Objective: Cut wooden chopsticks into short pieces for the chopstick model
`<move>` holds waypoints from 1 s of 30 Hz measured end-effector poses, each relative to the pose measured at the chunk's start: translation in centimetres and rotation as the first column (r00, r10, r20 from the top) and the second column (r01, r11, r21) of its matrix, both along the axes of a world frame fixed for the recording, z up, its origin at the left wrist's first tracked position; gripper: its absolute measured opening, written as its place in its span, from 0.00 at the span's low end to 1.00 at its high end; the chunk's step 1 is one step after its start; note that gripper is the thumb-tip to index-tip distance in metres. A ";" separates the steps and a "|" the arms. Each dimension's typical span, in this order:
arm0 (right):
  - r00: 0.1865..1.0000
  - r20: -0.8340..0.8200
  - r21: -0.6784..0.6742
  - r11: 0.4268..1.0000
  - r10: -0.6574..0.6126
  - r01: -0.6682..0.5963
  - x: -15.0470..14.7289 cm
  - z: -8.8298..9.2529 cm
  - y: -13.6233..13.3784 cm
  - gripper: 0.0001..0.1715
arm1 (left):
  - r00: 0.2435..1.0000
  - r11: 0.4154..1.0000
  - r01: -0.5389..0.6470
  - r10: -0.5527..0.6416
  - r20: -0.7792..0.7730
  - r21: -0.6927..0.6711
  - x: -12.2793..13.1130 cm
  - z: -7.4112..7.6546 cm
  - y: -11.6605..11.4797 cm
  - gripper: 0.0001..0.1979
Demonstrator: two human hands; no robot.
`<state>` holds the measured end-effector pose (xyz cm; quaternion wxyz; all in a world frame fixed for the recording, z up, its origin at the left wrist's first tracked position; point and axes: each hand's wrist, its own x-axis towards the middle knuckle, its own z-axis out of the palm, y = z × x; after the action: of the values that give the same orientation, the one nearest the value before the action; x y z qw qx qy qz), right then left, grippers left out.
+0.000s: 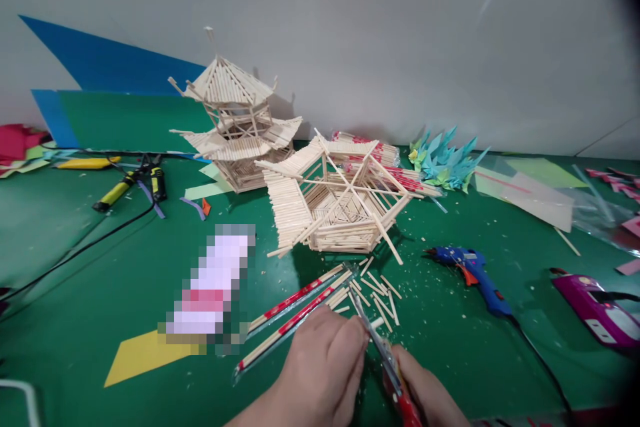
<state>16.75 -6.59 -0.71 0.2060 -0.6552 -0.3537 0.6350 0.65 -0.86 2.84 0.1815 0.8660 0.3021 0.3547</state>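
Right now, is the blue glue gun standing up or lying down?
Lying down: the glue gun rests on its side on the green table, nozzle pointing left.

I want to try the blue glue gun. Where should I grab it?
Grab the blue glue gun by its handle, the long part angling toward the lower right where the black cord leaves. Come from above, since it lies flat on its side on the green table. Keep off the pointed nozzle at its left end; it may be hot.
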 end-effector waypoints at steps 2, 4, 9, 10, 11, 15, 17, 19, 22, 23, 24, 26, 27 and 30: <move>1.000 -0.013 -0.019 1.000 -0.015 0.014 -0.2 0.2 0.1 0.16 | 0.999 0.995 0.008 -0.005 0.032 -0.097 -0.1 0.1 -0.1 0.09; 0.999 -0.026 -0.039 0.999 -0.029 0.028 -0.3 0.4 0.2 0.21 | 0.997 0.972 0.040 -0.025 0.067 -0.232 -0.2 0.3 -0.1 0.10; 0.996 0.004 -0.056 0.994 -0.094 0.094 -0.4 -0.3 0.1 0.24 | 0.973 0.711 0.181 -0.031 0.227 -0.679 -1.0 0.7 0.3 0.12; 0.994 0.019 -0.059 0.992 -0.112 0.113 -0.3 -0.6 0.1 0.24 | 0.964 0.617 0.220 -0.017 0.266 -0.755 -1.1 0.7 0.3 0.13; 0.991 0.040 -0.064 0.990 -0.127 0.130 -0.3 -0.9 0.0 0.23 | 0.951 0.521 0.264 -0.002 0.308 -0.812 -1.2 0.6 0.4 0.14; 0.984 0.052 -0.072 0.982 -0.169 0.173 -0.4 -1.5 0.0 0.20 | 0.931 0.375 0.312 0.064 0.360 -0.873 -0.9 0.1 0.3 0.16; 0.981 0.019 -0.089 0.977 -0.195 0.196 -0.5 -1.3 0.2 0.20 | 0.957 0.518 0.205 0.071 0.281 -0.830 -0.5 -0.1 0.1 0.16; 0.981 0.001 -0.097 0.976 -0.195 0.195 -0.5 -1.1 0.4 0.22 | 0.977 0.691 0.099 0.071 0.203 -0.716 -0.2 -0.1 0.0 0.16; 0.985 0.010 -0.096 0.980 -0.173 0.173 -0.4 -0.9 0.6 0.25 | 0.976 0.745 0.108 0.045 0.212 -0.659 -0.1 0.0 0.2 0.16; 0.987 0.016 -0.092 0.982 -0.163 0.163 -0.3 -0.9 0.6 0.25 | 0.971 0.698 0.147 0.034 0.237 -0.701 -0.1 0.1 0.3 0.16; 0.988 0.025 -0.088 0.985 -0.149 0.151 -0.2 -0.9 0.6 0.25 | 0.962 0.623 0.195 0.029 0.271 -0.758 -0.3 0.2 0.5 0.17; 0.990 0.054 -0.064 0.989 -0.131 0.134 0.0 -1.1 0.5 0.24 | 0.935 0.437 0.296 0.048 0.351 -0.849 -0.7 0.2 0.8 0.17; 0.990 0.070 -0.051 0.991 -0.123 0.127 0.1 -1.2 0.4 0.24 | 0.916 0.337 0.352 0.066 0.395 -0.873 -0.8 0.1 0.9 0.18; 0.988 0.126 -0.010 0.996 -0.087 0.089 0.3 -1.7 0.1 0.20 | 0.845 0.049 0.510 0.159 0.511 -0.859 -1.1 -0.3 0.9 0.17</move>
<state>17.07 -6.48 -2.38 0.2061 -0.7102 -0.3319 0.5856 -0.48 0.05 2.52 0.8304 0.4180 0.2897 0.2274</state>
